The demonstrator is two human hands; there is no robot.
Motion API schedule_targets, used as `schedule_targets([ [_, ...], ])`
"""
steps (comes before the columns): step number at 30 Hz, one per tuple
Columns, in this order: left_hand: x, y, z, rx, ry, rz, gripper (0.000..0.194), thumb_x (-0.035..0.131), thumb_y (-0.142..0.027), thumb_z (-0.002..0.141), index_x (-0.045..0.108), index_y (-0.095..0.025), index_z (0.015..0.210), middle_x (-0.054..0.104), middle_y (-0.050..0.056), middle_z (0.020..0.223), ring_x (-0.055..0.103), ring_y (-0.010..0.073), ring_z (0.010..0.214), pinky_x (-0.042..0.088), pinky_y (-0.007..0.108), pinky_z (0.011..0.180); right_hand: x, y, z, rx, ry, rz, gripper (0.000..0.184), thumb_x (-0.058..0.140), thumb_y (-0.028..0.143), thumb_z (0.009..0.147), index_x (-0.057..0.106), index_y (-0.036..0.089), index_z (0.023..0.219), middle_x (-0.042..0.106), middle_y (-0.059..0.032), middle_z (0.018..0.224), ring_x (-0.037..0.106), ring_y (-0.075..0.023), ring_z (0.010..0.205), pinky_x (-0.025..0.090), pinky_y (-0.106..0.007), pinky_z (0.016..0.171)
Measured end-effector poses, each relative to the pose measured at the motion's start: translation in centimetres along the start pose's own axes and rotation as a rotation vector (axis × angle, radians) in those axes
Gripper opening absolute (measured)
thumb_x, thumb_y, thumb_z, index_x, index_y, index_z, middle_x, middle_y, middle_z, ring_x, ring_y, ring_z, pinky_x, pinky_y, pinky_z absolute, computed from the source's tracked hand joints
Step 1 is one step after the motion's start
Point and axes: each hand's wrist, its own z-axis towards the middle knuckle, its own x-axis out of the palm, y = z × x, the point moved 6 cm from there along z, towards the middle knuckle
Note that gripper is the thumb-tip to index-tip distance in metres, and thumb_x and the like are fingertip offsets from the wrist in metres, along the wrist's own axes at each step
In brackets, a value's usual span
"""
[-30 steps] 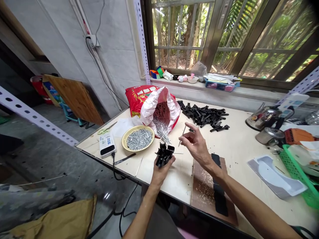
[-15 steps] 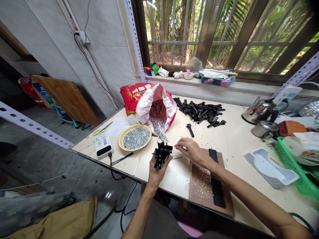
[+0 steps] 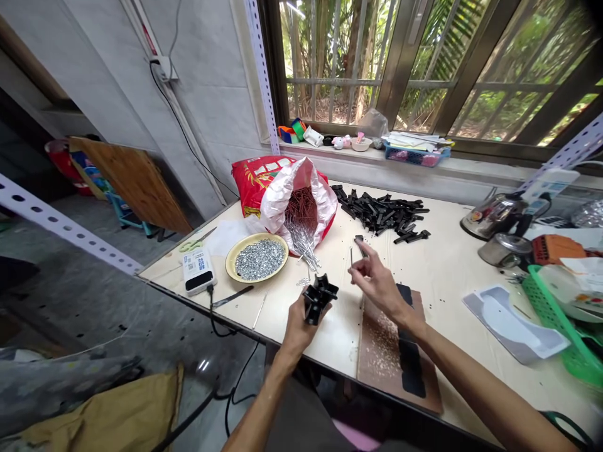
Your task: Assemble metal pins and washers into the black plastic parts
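My left hand [image 3: 301, 326] is closed round a cluster of black plastic parts [image 3: 320, 295], held upright over the table's front edge. To its right, my right hand [image 3: 377, 282] pinches a thin metal rod [image 3: 351, 255] that points upward from the fingertips. Just beyond the right fingers lies a single black plastic part [image 3: 360, 239], partly hidden by them. A red-and-white bag [image 3: 325, 207] lies open towards me, with long thin metal rods [image 3: 304, 242] spilling from its mouth. Left of the bag's mouth, a yellow dish [image 3: 229, 267] holds many small silvery metal pieces [image 3: 260, 258].
A pile of black parts [image 3: 384, 210] lies behind my right hand. Under my right forearm is a brown board [image 3: 379, 361] with black pads. At left are scissors [image 3: 191, 245] and a white power bank [image 3: 198, 271]; at right, a kettle [image 3: 492, 213] and green basket [image 3: 541, 307].
My right hand has moved up and right, and the thin rod now stands upward from its fingers. My left hand has shifted slightly right and down with the black parts.
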Motion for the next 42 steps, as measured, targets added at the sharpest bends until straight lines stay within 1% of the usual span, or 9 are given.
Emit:
schedule_targets([
  [3,1.1,-1.2,-0.2,0.033,0.062,0.025,0.030,0.070,-0.034,0.066,0.061,-0.016,0.089,0.067,0.001,0.072,0.064,0.0195,0.069,0.050,0.029,0.067,-1.1,3.0,1.2,-0.018,-0.111,0.280,0.046,0.053,0.027,0.087,0.037,0.026,0.130,0.062,0.0007,0.083,0.060,-0.0128,0.068,0.051,-0.030,0.065],
  [6,1.5,-1.9,-0.2,0.028,0.061,0.010,0.030,0.069,-0.034,0.065,0.060,-0.017,0.088,0.067,0.001,0.071,0.064,0.0198,0.068,0.050,0.029,0.066,-0.5,5.0,1.5,-0.063,-0.108,0.408,0.046,0.054,0.027,0.086,0.038,0.026,0.128,0.062,0.0010,0.083,0.062,-0.0136,0.076,0.051,-0.031,0.072],
  [10,1.2,-2.0,-0.2,0.027,0.039,-0.019,0.029,0.072,-0.033,0.062,0.060,-0.017,0.084,0.067,0.001,0.072,0.063,0.0192,0.065,0.050,0.030,0.065,0.6,5.3,1.3,-0.061,-0.060,0.336,0.056,0.054,0.023,0.085,0.032,0.028,0.136,0.060,0.0014,0.082,0.061,-0.0133,0.079,0.051,-0.029,0.074],
  [21,0.2,-1.3,-0.1,0.011,0.023,-0.026,0.032,0.071,-0.035,0.065,0.061,-0.015,0.089,0.070,0.004,0.078,0.065,0.0209,0.070,0.050,0.030,0.065,1.2,5.2,1.9,-0.164,0.046,0.189,0.017,0.052,0.031,0.090,0.057,0.022,0.103,0.062,-0.0051,0.103,0.058,-0.0175,0.099,0.046,-0.035,0.089],
  [25,-1.2,-1.1,-0.7,-0.050,-0.026,-0.119,0.035,0.072,-0.036,0.066,0.063,-0.014,0.092,0.072,0.007,0.082,0.067,0.0228,0.077,0.051,0.033,0.073,1.7,1.9,4.8,-0.069,-0.001,0.055,0.026,0.041,0.034,0.095,0.059,0.020,0.106,0.063,-0.0066,0.106,0.059,-0.0158,0.096,0.048,-0.029,0.081],
  [30,-2.7,-1.6,-1.1,-0.141,-0.110,-0.237,0.032,0.073,-0.037,0.066,0.067,-0.015,0.087,0.073,0.008,0.084,0.068,0.0234,0.080,0.053,0.034,0.076,6.8,-4.1,7.5,0.120,0.132,-0.294,0.015,0.061,0.025,0.081,0.064,0.015,0.071,0.065,-0.0040,0.073,0.058,-0.0133,0.064,0.043,-0.024,0.059],
  [34,-3.2,-1.7,-0.6,-0.169,-0.141,-0.267,0.032,0.074,-0.037,0.064,0.067,-0.014,0.086,0.073,0.007,0.082,0.068,0.0220,0.078,0.053,0.032,0.076,9.0,-5.5,7.3,0.161,0.105,-0.330,0.015,0.058,0.020,0.081,0.062,0.015,0.067,0.063,-0.0031,0.066,0.056,-0.0128,0.059,0.039,-0.023,0.055],
  [38,-4.5,-1.7,0.1,-0.139,-0.187,-0.205,0.033,0.071,-0.038,0.067,0.065,-0.015,0.089,0.072,0.007,0.083,0.067,0.0216,0.078,0.051,0.031,0.075,6.6,-5.1,7.1,0.173,0.046,-0.323,0.014,0.050,0.017,0.084,0.062,0.015,0.078,0.065,-0.0039,0.070,0.057,-0.0131,0.060,0.042,-0.025,0.056],
  [42,-5.0,-1.8,0.9,-0.079,-0.197,0.001,0.035,0.072,-0.035,0.063,0.063,-0.018,0.092,0.070,0.003,0.077,0.066,0.0228,0.073,0.049,0.031,0.068,0.7,-1.6,7.0,0.073,-0.127,-0.155,0.017,0.051,0.026,0.086,0.063,0.015,0.091,0.067,-0.0054,0.081,0.061,-0.0146,0.068,0.049,-0.029,0.062],
])
